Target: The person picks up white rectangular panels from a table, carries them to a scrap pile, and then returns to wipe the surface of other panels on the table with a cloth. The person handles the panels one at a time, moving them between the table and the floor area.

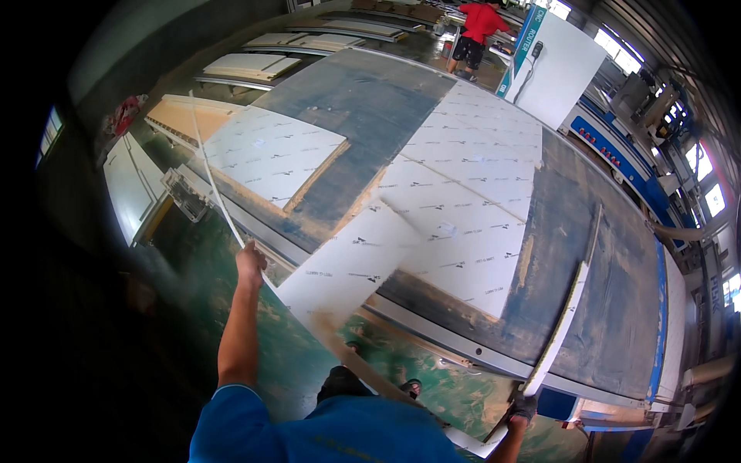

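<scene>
My left hand [251,264] is closed round a long thin white strip [210,179], which slants up past the table's near left side. My right hand [522,407], in a dark glove, grips a narrow white board strip [561,326] with printed film; its far end lies over the table. A white printed panel [347,258] juts over the near edge beside my left hand, its lower part blurred. From there a brown-edged strip [370,376] curves across in front of my body toward my right hand. Whether these strips are joined I cannot tell.
Larger white printed panels [463,216] and another cut panel [270,154] lie on the dark machine table [351,85]. Stacked boards [251,65] stand beyond. A person in a red shirt [482,23] is at the back, near a white machine housing [559,69].
</scene>
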### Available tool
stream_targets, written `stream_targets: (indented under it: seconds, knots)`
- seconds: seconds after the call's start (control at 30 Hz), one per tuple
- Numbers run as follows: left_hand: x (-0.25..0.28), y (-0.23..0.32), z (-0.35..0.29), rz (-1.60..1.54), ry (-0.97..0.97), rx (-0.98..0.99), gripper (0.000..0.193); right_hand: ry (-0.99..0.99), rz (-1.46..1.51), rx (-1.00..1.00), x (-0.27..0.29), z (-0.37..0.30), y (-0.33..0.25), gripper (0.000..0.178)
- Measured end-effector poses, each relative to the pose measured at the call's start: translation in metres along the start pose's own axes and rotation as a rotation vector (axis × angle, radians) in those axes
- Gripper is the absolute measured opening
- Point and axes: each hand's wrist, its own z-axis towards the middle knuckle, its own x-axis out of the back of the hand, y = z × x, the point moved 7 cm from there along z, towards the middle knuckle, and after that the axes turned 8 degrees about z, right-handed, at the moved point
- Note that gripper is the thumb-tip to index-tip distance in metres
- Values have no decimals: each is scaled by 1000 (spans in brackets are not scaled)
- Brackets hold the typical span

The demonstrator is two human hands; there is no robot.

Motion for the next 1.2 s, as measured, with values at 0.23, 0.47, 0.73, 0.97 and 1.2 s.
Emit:
stream_targets:
  seconds: [0.23, 0.47, 0.73, 0.97, 1.2]
  knots:
    - [-15, 19, -11, -19, -153, -93, 32, -33, 262, -3, -14, -1, 32, 38]
    - [4, -24, 12, -290, -125, 154, 44, 42, 146, -53, -4, -14, 15, 44]
    - [46, -59, 25, -298, -232, 176, 44, -8, 44, -105, 1, -17, -4, 46]
    - [23, -120, -88, -249, -276, 403, 99, 7, 146, -84, 1, -24, 12, 38]
    - [16, -110, -84, -213, -43, 291, 52, 71, 225, -90, -21, -39, 44, 41]
